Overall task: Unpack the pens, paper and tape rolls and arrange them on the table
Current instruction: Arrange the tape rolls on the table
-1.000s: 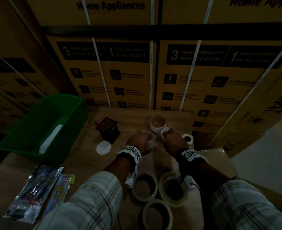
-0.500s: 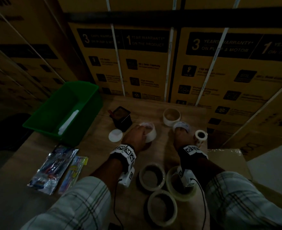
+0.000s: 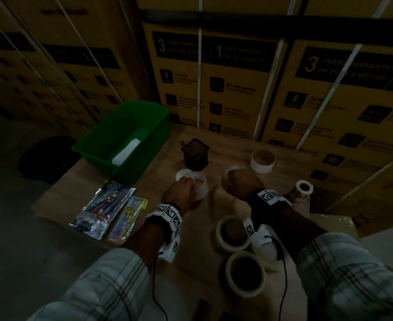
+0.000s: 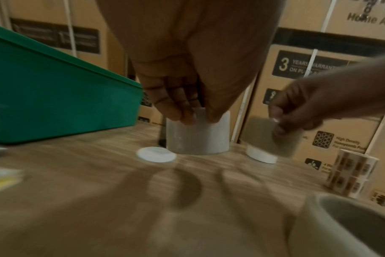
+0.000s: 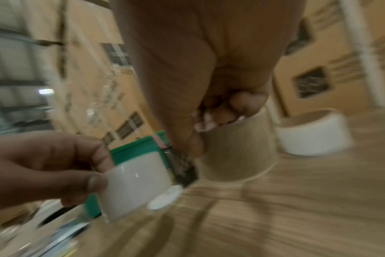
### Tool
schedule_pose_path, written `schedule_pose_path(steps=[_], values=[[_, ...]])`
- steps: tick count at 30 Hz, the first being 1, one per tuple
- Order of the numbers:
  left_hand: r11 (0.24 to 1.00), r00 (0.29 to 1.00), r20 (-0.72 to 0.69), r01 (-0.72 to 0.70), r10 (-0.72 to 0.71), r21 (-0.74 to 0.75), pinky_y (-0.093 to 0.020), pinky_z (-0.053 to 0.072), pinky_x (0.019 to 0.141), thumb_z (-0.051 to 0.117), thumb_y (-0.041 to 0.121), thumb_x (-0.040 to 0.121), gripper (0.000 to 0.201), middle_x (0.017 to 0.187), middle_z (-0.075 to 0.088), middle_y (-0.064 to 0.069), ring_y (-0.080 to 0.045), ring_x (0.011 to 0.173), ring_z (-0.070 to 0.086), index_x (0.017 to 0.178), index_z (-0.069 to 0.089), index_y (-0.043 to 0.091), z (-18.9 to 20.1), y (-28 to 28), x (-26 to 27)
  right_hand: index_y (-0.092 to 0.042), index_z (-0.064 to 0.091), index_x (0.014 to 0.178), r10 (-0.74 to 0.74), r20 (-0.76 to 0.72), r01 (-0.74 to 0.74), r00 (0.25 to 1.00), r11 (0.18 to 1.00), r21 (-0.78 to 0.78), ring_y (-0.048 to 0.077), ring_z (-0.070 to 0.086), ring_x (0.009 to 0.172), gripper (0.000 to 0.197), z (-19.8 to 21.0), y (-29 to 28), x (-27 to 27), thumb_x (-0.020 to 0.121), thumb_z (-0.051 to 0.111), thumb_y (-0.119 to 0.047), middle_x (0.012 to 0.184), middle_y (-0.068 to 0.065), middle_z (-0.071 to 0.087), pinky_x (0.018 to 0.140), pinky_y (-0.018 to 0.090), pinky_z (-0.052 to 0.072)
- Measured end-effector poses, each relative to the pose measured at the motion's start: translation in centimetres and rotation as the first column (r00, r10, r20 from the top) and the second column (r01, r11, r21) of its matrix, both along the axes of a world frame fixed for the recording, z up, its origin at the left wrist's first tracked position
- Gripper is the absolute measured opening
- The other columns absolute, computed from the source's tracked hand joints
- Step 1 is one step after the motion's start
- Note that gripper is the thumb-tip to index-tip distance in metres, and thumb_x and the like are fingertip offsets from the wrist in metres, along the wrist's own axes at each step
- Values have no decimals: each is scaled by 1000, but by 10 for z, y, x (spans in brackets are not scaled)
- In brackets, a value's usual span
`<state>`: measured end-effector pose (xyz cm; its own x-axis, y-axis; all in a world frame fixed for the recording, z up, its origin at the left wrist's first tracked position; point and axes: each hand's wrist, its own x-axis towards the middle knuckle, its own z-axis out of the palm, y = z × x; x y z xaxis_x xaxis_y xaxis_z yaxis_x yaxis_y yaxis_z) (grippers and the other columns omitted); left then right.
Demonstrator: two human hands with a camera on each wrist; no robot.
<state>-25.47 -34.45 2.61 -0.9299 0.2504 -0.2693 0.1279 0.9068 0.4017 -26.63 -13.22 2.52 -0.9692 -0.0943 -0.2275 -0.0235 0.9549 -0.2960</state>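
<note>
Presently, head view: the left hand (image 3: 183,191) grips a white tape roll (image 3: 199,186) and the right hand (image 3: 239,181) holds a brown tape roll (image 3: 233,169), both low over the table (image 3: 204,144); placement appears in hand.

Left wrist view: fingers (image 4: 176,106) pinch the white roll's rim; a white disc (image 4: 156,154) lies just beside it.

Right wrist view, blurred: fingertips (image 5: 205,121) curl over the brown roll's rim. Setting down calls for gaps clear of the pen holder (image 3: 196,154), another white roll (image 3: 262,160) and the printed roll (image 3: 303,191). Pen packs (image 3: 103,208) lie near the green bin (image 3: 123,137).
</note>
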Motion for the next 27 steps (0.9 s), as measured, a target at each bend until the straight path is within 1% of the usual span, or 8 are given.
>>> schedule_pose_path(steps=[5,8,12,14,20,22,25,27], values=[[999,999,14,37,-37,-2,-32,34,111,53,21,91,52,150,40,-4,-24,134,42,142,44,29,10,-57,40,0,63,111,144,25,-142,989,989,-45,31,57,112,40,12,-72,12,91,55,-33,125,20,59,92,34,46],[998,999,37,8,-10,59,-29,35,109,51,16,93,49,148,42,-1,-21,133,44,141,45,28,11,-91,71,-3,56,125,145,101,-142,984,989,-31,30,50,123,41,9,-116,23,92,54,-27,135,17,53,101,34,40],[996,999,33,2,-4,86,-29,37,108,52,16,94,43,145,45,1,-20,129,47,136,49,24,8,-125,98,-3,56,120,196,96,-195,976,981,-24,31,55,116,39,-4,-163,38,91,55,-28,128,17,56,98,38,46],[996,999,48,15,-19,91,-27,35,107,54,15,93,44,145,44,3,-19,131,46,136,47,24,3,-138,106,-6,54,123,173,88,-174,981,985,9,31,53,120,40,-12,-180,47,91,53,-31,132,17,53,102,40,45],[992,986,120,112,-117,51,-30,36,108,52,27,95,45,147,44,-4,-24,131,46,139,47,25,-8,-153,122,3,34,141,35,100,-44,994,996,82,29,40,135,49,-32,-199,78,97,40,-18,146,20,39,115,36,30],[984,976,134,162,-172,80,-32,38,110,51,27,95,41,144,48,-6,-26,130,48,136,52,25,-9,-153,123,0,31,144,72,138,-87,988,991,105,27,35,139,51,-37,-196,86,97,42,-16,150,17,34,117,36,27],[970,963,113,239,-244,53,-30,37,107,50,21,96,39,142,50,-9,-28,127,50,134,55,20,-9,-150,124,-11,33,145,86,168,-103,982,990,101,26,32,141,52,-49,-187,89,95,45,-24,154,12,29,116,41,31],[963,961,64,266,-269,54,-31,37,107,48,19,96,39,143,49,-9,-28,128,48,134,55,20,-11,-149,122,-13,44,139,86,163,-106,983,988,115,25,39,137,47,-40,-182,93,93,48,-21,150,11,37,112,39,36]])
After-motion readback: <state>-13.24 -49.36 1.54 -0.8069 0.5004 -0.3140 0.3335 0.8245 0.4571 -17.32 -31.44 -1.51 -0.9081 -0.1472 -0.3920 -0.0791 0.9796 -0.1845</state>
